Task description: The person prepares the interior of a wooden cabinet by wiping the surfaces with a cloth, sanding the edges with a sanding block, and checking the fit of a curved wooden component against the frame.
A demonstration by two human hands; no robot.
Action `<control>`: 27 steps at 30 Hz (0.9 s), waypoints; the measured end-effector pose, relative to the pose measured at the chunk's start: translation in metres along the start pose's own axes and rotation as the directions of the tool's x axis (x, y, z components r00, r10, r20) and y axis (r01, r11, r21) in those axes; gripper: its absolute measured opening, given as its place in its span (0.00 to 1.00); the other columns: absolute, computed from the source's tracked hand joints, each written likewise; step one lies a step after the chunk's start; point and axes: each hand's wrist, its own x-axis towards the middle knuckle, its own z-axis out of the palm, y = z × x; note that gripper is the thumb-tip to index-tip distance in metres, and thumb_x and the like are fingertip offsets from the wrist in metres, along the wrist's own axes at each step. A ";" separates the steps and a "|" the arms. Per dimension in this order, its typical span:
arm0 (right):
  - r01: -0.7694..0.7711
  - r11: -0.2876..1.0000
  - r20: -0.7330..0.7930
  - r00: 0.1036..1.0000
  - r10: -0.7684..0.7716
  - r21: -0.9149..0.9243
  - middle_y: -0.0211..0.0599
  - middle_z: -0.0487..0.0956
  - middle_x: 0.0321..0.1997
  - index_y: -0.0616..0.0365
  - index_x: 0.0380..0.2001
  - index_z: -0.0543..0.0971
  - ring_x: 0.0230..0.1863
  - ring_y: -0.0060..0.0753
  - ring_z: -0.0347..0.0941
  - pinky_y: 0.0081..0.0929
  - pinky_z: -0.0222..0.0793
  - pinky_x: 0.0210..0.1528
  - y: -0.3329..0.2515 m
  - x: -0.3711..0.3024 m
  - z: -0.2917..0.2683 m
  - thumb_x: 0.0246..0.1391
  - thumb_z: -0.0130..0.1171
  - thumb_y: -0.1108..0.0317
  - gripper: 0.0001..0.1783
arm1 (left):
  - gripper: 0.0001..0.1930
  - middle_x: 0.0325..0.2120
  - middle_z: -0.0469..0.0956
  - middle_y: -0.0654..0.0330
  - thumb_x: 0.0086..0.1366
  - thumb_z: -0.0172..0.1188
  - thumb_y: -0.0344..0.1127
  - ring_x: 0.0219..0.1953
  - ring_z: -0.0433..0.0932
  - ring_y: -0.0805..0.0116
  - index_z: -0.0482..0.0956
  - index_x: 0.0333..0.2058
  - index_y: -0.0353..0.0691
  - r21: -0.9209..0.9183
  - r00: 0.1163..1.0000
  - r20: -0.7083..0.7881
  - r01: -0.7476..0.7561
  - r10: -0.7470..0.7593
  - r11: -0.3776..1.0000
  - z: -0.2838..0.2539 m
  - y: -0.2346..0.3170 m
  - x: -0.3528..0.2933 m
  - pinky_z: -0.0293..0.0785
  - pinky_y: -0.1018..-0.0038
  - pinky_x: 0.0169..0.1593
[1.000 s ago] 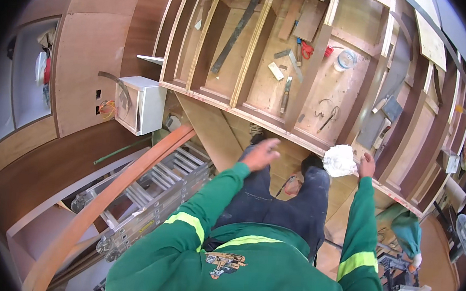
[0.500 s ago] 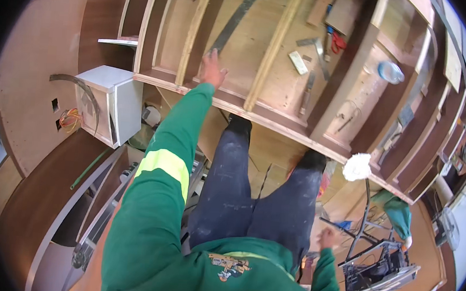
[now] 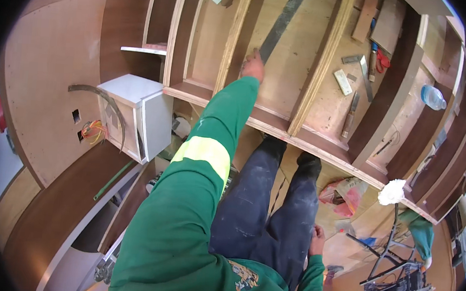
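My left hand (image 3: pixel 254 68) reaches into a bay of a large wooden frame (image 3: pixel 275 120) lying in front of me. Its fingers are closed at the near end of a long dark grey strip (image 3: pixel 284 24), which lies in the bay and runs away from me past the upper edge of the view. Down beside my right thigh hangs my right hand (image 3: pixel 317 243), its fingers curled, with nothing seen in them. The palm is turned out of sight.
One bay of the frame holds a try square (image 3: pixel 365 74), a chisel (image 3: pixel 350 115), a white block (image 3: pixel 342 82) and a red-handled tool (image 3: pixel 382 61). A clear plastic bottle (image 3: pixel 432 98) lies farther right. A white box (image 3: pixel 156 117) is at left, a black metal stand (image 3: pixel 394 256) at lower right.
The view has shifted, so the frame appears farther right. My left hand has moved up to the strip and its spread fingers have drawn in. My right hand has come nearer my thigh.
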 end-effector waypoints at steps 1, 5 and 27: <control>0.049 0.991 0.013 0.999 -0.048 -0.122 0.39 0.83 0.44 0.65 0.52 0.79 0.45 0.32 0.79 0.29 0.74 0.52 -0.010 0.006 0.011 0.69 0.55 0.69 0.14 | 0.46 0.55 0.74 0.38 0.61 0.68 0.37 0.51 0.81 0.41 0.52 0.74 0.43 0.021 1.000 -0.021 -0.016 0.016 1.000 -0.003 -0.003 -0.001 0.81 0.51 0.53; 0.074 0.941 0.003 0.997 -0.078 -0.330 0.42 0.82 0.44 0.65 0.54 0.78 0.45 0.33 0.78 0.30 0.73 0.53 -0.048 0.019 0.033 0.67 0.57 0.69 0.16 | 0.57 0.50 0.79 0.34 0.58 0.74 0.45 0.52 0.81 0.41 0.45 0.72 0.25 -0.005 0.955 0.223 -0.197 0.194 0.980 -0.040 -0.012 -0.024 0.79 0.54 0.57; 0.241 0.971 0.544 0.817 -0.194 -0.015 0.28 0.80 0.52 0.57 0.63 0.76 0.51 0.23 0.76 0.27 0.74 0.49 -0.322 0.014 0.103 0.58 0.70 0.56 0.32 | 0.58 0.57 0.76 0.37 0.61 0.75 0.48 0.58 0.79 0.48 0.40 0.76 0.38 -0.899 0.788 0.324 0.084 0.524 0.429 -0.167 0.054 -0.387 0.75 0.58 0.61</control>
